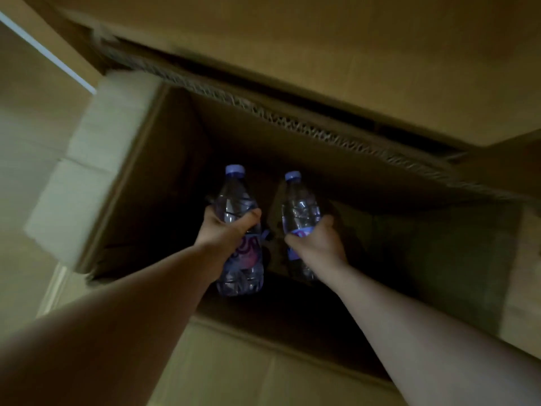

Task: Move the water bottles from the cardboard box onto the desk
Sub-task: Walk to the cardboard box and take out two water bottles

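Reaching into the box (140, 177), the left hand (225, 230) and right hand (317, 243) are each grasping a bottle (241, 259) (300, 212) mid-body, likely for lifting out.

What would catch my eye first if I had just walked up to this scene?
Two clear water bottles with purple caps, side by side over the dark inside of a big open cardboard box. The left hand grips the left bottle and the right hand grips the right bottle, both arms reaching in from below.

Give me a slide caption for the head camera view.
Left hand and right hand each grip a water bottle inside the open cardboard box.
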`<state>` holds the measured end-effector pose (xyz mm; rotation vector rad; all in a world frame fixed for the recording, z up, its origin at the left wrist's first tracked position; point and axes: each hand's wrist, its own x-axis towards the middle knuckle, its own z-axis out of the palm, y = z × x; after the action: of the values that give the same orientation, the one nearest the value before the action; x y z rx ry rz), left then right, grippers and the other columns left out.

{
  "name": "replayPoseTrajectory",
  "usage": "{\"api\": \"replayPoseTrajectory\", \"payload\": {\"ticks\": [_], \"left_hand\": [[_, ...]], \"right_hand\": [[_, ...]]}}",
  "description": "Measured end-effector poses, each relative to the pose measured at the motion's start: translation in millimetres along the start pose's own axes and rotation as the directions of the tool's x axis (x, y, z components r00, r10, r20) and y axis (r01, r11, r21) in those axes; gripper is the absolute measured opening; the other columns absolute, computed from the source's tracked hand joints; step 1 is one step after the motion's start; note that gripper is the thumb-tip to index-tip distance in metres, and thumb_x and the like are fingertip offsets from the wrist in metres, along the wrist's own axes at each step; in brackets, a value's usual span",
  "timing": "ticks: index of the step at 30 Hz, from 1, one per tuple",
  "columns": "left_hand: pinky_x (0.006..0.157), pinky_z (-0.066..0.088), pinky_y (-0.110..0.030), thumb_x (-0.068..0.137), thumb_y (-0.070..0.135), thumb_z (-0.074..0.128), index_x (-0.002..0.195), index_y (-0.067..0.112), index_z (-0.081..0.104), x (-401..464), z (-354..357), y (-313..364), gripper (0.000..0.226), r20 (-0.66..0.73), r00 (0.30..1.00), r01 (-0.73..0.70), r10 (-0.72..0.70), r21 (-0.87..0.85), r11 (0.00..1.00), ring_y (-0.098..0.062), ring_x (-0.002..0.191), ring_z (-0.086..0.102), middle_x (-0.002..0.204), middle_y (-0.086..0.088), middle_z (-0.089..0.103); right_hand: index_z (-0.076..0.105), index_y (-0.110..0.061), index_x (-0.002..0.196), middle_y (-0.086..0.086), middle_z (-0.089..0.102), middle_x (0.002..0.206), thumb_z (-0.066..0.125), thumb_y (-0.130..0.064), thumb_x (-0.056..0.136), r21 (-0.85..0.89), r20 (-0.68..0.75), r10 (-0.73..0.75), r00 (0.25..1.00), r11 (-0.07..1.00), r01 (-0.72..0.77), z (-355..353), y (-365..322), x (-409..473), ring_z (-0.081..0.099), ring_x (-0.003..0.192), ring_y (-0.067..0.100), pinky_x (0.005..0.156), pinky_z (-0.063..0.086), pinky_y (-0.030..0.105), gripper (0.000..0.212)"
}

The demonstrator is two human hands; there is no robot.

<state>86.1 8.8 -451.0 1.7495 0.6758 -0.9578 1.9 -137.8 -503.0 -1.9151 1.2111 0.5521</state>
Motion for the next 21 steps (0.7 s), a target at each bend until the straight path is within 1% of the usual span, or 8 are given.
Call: {"api": "replayPoseTrajectory", "payload": {"ticks": [3, 5, 8, 10, 13, 15, 19, 21], "left_hand": [[0.090, 0.053, -0.048, 0.067, 0.042, 0.082, 0.116, 0.023, 0.047, -37.7, -8.0, 17.2, 0.064, -0.044, 0.998, -0.034, 0.036, 0.050, 0.998, -0.026, 0.093, 0.066, 0.103, -0.003, 0.064], [0.089, 0.054, -0.048, 0.063, 0.046, 0.083, 0.115, 0.018, 0.050, -66.2, -18.5, 31.2, 0.067, -0.066, 0.997, -0.034, 0.037, 0.048, 0.998, -0.029, 0.091, 0.067, 0.103, -0.007, 0.066], [0.088, 0.054, -0.049, 0.061, 0.047, 0.084, 0.115, 0.010, 0.057, -113.3, -44.2, 50.2, 0.071, -0.070, 0.997, -0.030, 0.030, 0.001, 1.000, -0.033, 0.090, 0.068, 0.103, -0.015, 0.068], [0.087, 0.055, -0.048, 0.062, 0.046, 0.084, 0.115, 0.008, 0.058, -147.1, -67.3, 60.3, 0.070, -0.078, 0.997, -0.030, 0.028, -0.024, 0.999, -0.033, 0.089, 0.068, 0.103, -0.015, 0.068], [0.068, 0.058, -0.033, 0.068, 0.030, 0.084, 0.106, 0.006, 0.063, -199.4, -110.8, 74.0, 0.050, -0.090, 0.995, -0.056, 0.048, -0.078, 0.995, -0.024, 0.073, 0.070, 0.095, -0.015, 0.070], [0.057, 0.053, -0.026, 0.071, 0.020, 0.083, 0.102, 0.003, 0.065, -236.7, -144.8, 82.9, 0.040, -0.105, 0.993, -0.062, 0.052, -0.092, 0.994, -0.021, 0.063, 0.067, 0.089, -0.017, 0.070], [0.066, 0.053, -0.032, 0.070, 0.020, 0.084, 0.103, 0.009, 0.052, -310.4, -215.4, 102.3, 0.047, -0.238, 0.970, -0.081, 0.051, -0.117, 0.990, -0.023, 0.074, 0.065, 0.096, -0.014, 0.065], [0.078, 0.055, -0.041, 0.068, 0.022, 0.085, 0.109, 0.007, 0.046, -344.0, -249.9, 108.8, 0.058, -0.326, 0.944, -0.101, 0.049, -0.144, 0.984, -0.028, 0.086, 0.065, 0.102, -0.014, 0.062]], "right_hand": [[0.036, -0.016, 0.106, 0.003, 0.061, 0.099, 0.080, -0.049, 0.067, 0.086, -0.009, 0.044, 0.999, 0.995, -0.043, -21.7, -16.9, -39.3, 0.061, 0.080, 0.023, 0.064, 0.048, 0.027, 0.068], [0.040, -0.014, 0.111, 0.006, 0.063, 0.107, 0.078, -0.059, 0.065, 0.140, 0.009, 0.054, 0.999, 0.989, -0.054, -37.6, -32.7, -70.0, 0.058, 0.077, 0.020, 0.057, 0.042, 0.024, 0.075], [0.043, -0.016, 0.131, 0.006, 0.062, 0.120, 0.073, -0.065, 0.068, 0.212, 0.105, 0.037, 0.994, 0.976, -0.059, -57.6, -57.5, -120.2, 0.063, 0.102, 0.026, 0.076, 0.048, 0.029, 0.085], [0.048, -0.021, 0.130, 0.005, 0.064, 0.119, 0.074, -0.059, 0.070, 0.309, 0.183, -0.002, 0.983, 0.950, -0.055, -68.3, -75.4, -157.7, 0.064, 0.104, 0.025, 0.088, 0.054, 0.038, 0.076], [0.047, -0.023, 0.120, 0.003, 0.066, 0.105, 0.077, -0.043, 0.075, 0.406, 0.247, -0.067, 0.967, 0.913, -0.040, -84.6, -110.3, -216.1, 0.067, 0.090, 0.019, 0.072, 0.056, 0.032, 0.058], [0.041, -0.021, 0.112, 0.002, 0.064, 0.100, 0.077, -0.033, 0.077, 0.404, 0.260, -0.134, 0.956, 0.914, 0.018, -95.0, -139.6, -252.8, 0.066, 0.086, 0.016, 0.067, 0.053, 0.029, 0.052], [0.034, -0.018, 0.109, -0.002, 0.059, 0.097, 0.077, -0.026, 0.078, 0.321, 0.249, -0.298, 0.922, 0.923, 0.212, -111.5, -202.3, -326.7, 0.062, 0.087, 0.011, 0.074, 0.050, 0.028, 0.054], [0.032, -0.020, 0.108, -0.003, 0.058, 0.098, 0.078, -0.023, 0.078, 0.298, 0.238, -0.380, 0.894, 0.904, 0.306, -114.1, -229.3, -366.5, 0.061, 0.088, 0.010, 0.075, 0.050, 0.026, 0.055]]}}
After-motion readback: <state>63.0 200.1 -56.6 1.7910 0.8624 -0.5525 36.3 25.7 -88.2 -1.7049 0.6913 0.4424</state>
